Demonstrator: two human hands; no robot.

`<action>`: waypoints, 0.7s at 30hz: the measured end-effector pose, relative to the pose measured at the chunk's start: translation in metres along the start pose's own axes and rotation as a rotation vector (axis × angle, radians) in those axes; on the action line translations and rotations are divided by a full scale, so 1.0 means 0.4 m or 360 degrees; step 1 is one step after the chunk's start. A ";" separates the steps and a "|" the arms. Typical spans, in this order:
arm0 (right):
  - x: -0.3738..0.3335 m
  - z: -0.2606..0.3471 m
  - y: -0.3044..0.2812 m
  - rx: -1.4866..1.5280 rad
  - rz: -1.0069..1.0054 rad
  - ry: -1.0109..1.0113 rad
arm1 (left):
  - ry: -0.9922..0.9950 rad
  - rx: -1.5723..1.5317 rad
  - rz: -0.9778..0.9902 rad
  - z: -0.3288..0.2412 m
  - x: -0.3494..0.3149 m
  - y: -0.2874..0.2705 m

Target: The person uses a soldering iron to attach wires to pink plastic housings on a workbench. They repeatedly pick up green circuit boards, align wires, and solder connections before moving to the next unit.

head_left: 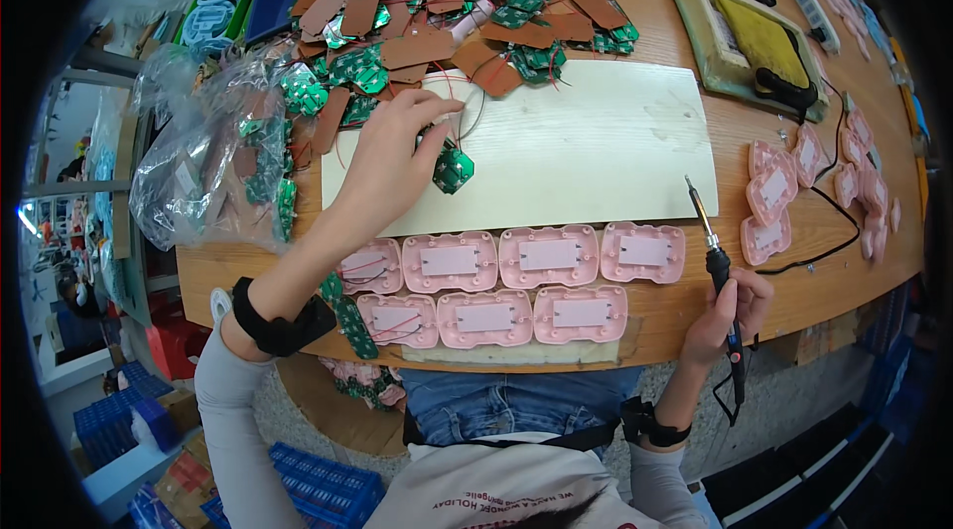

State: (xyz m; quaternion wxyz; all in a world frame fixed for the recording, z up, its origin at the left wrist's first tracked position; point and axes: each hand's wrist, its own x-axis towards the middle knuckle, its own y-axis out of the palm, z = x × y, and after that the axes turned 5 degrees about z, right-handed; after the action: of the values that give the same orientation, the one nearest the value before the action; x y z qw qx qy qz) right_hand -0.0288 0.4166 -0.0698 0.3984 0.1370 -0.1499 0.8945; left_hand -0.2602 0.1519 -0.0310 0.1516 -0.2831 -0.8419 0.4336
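Steadily gripped on both sides: green circuit board (454,172) in my left hand (395,147), soldering iron (717,263) in my right hand (707,330).
My left thumb and fingers are closed on the circuit board, over the left part of the white panel (596,132) and near a heap of brown plates (417,50) and other green boards (357,69). My right fingers wrap the iron's dark handle, its metal tip pointing away from me over the panel's right end; I can't tell whether it touches. Between me and the panel lie two rows of pink shells (549,256), four farther off, three nearer, red wires showing in the leftmost ones.
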 end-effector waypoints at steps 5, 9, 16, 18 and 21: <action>0.004 0.007 0.004 -0.0002 -0.0023 0.0035 | 0.0159 0.0123 -0.0039 -0.005 0.009 0.027; 0.006 0.012 0.009 -0.0019 -0.0053 0.0061 | -0.0074 -0.0300 -0.0092 -0.045 0.005 0.044; 0.005 0.011 0.010 0.0010 -0.0037 0.0057 | -0.0050 -0.0033 -0.0048 -0.058 0.007 0.073; 0.003 0.009 0.013 -0.0026 -0.0038 0.0059 | -0.0030 0.0044 -0.0052 -0.063 0.008 0.071; 0.003 0.009 0.017 -0.0027 -0.0015 0.0039 | 0.0070 0.0144 -0.0095 -0.056 0.004 0.079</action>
State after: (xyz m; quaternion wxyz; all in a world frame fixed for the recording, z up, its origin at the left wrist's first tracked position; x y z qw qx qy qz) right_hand -0.0342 0.4117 -0.0670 0.4055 0.1235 -0.1520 0.8929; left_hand -0.2396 0.1819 -0.0438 0.1956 -0.2601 -0.8260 0.4602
